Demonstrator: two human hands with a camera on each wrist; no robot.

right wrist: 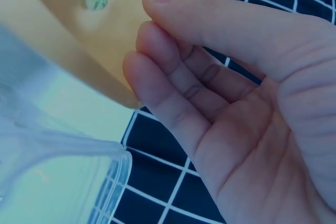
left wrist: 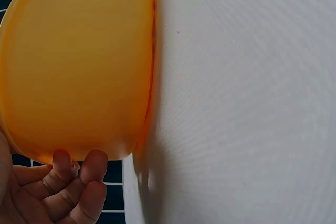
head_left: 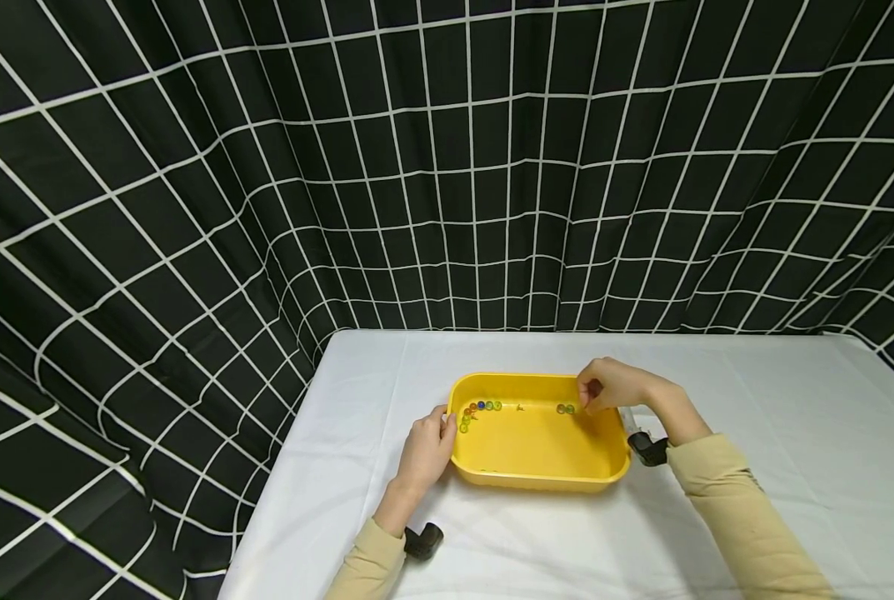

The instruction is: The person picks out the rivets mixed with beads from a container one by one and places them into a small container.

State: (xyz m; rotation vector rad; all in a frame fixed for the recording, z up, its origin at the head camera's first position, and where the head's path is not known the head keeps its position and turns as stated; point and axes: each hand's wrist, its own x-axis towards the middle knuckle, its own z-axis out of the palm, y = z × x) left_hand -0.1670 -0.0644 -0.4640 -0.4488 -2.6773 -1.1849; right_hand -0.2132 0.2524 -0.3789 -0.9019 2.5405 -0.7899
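Observation:
A yellow plastic tub (head_left: pixel 540 482) stands on the white table. My left hand (head_left: pixel 426 450) grips its left rim, and in the left wrist view the curled fingers (left wrist: pixel 94 166) press against the tub's outside wall. Over the tub's back right corner is my right hand (head_left: pixel 615 385), its fingers bent and the thumb close to the fingertips. Whether something small is between them is hidden. Two glass marbles (right wrist: pixel 96 0) lie on the tub floor just beyond those fingertips. Several more marbles (head_left: pixel 481 405), green, orange and blue, form a curved row in the back left corner.
Beside the tub's right side stands a clear plastic container (right wrist: pixel 123 166), mostly hidden by the right wrist in the head view. A white cloth (head_left: pixel 791 417) covers the table. Black curtains (head_left: pixel 491 167) with a white grid hang behind and at the sides.

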